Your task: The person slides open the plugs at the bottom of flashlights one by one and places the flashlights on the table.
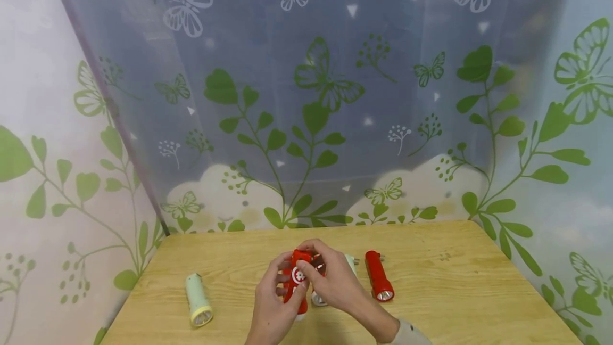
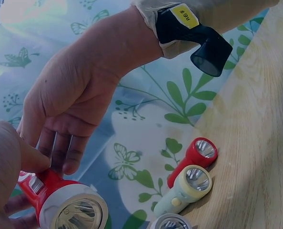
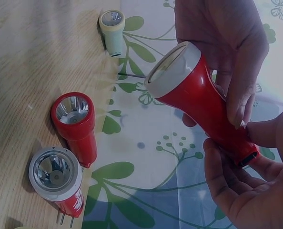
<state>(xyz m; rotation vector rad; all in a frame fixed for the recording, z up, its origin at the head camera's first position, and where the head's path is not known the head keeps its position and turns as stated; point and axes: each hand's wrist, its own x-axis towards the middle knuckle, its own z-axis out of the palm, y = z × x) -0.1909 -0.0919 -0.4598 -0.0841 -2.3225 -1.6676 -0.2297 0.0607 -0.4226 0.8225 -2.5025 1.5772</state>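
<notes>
Both hands hold a red flashlight [image 1: 301,257] with a white rim around its lens and a round white emblem on its body. My left hand [image 1: 274,305] grips the body; in the right wrist view, its fingers wrap the red flashlight [image 3: 198,102] above the narrow tail. My right hand [image 1: 337,276] pinches the tail end, its thumb on one side and fingers underneath. A dark slot shows at that tail in the right wrist view. The lens end [image 2: 79,212] faces the left wrist camera. Behind the hands, another flashlight [image 1: 319,299] is partly hidden.
On the wooden table [image 1: 445,281], a pale green flashlight with a yellow rim [image 1: 198,302] lies left and a red flashlight [image 1: 378,276] lies right. A pale green one [image 1: 353,263] is mostly covered by my right hand. A patterned curtain [image 1: 335,148] hangs behind.
</notes>
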